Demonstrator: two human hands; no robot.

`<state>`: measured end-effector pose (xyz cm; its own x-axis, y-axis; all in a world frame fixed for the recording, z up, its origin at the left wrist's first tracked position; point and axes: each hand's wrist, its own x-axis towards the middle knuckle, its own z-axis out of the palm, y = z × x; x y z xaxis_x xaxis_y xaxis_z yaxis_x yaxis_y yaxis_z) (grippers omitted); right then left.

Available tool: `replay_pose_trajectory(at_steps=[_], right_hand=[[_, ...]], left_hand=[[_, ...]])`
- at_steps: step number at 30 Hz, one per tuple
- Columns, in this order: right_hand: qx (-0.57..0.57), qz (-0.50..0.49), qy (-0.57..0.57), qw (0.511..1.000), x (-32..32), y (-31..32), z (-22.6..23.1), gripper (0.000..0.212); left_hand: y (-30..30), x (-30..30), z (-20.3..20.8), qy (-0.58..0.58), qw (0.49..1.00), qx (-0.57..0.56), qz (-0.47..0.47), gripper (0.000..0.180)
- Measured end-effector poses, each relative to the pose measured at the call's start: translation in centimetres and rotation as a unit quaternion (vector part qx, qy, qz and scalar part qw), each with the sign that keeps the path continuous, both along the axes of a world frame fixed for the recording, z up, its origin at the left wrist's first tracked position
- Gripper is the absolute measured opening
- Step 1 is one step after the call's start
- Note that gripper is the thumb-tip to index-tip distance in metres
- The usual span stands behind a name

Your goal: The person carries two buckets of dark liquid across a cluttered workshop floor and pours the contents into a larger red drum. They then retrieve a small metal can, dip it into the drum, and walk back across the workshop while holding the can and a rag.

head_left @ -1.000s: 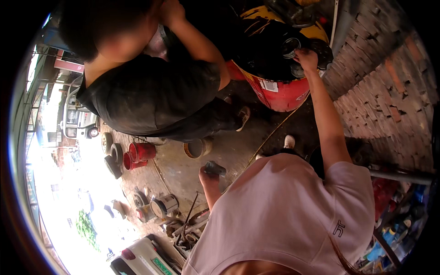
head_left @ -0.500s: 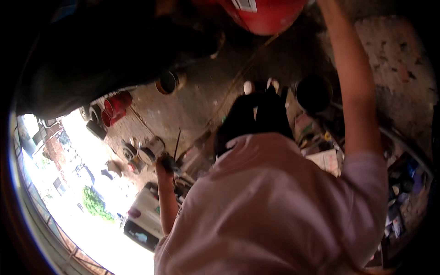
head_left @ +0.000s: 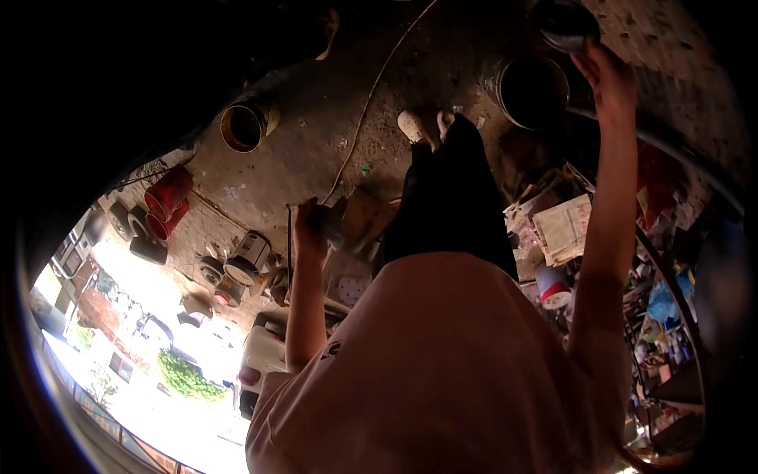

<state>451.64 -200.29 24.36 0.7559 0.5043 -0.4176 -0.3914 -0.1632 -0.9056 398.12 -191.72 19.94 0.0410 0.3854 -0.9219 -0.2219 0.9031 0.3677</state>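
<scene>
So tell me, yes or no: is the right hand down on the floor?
No, the right hand is raised at a dark round container.

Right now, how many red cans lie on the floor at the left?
2: red cans lying side by side at the left, open ends showing. More may hide in the dark.

Pale pink short-sleeved shirt [head_left: 442, 371], black trousers [head_left: 454, 197], white shoes [head_left: 412, 125]

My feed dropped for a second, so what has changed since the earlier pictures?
The view swung off the red tank and the crouching person; both are out of sight. The right hand, then on the dark machine, now reaches up by a dark round can; its grip is unclear. The left hand stays low, holding a small object. Pink shirt unchanged.
</scene>
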Motion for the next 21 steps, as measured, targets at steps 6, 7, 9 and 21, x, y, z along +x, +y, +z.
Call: replay_pose_trajectory(at_steps=[6, 7, 9, 21], right_hand=[[-0.063, -0.022, 0.017, 0.998, -2.3, -2.2, -0.7, 0.021], [-0.03, -0.027, 0.018, 0.999, -2.3, -2.8, -1.1, 0.022], [-0.023, -0.02, 0.016, 0.999, -2.7, -3.2, -0.7, 0.022], [-0.071, -0.079, 0.031, 0.994, -5.0, -5.3, 1.9, 0.021]], left_hand=[[-0.4, -4.2, 0.2, -0.042, 0.996, -0.026, 0.077, 0.025], [-0.7, -7.8, -1.4, -0.123, 0.991, -0.012, 0.056, 0.025], [-0.4, -8.4, -1.3, -0.106, 0.994, -0.011, 0.013, 0.029], [0.0, -8.4, -4.2, -0.107, 0.986, -0.004, 0.124, 0.03]])
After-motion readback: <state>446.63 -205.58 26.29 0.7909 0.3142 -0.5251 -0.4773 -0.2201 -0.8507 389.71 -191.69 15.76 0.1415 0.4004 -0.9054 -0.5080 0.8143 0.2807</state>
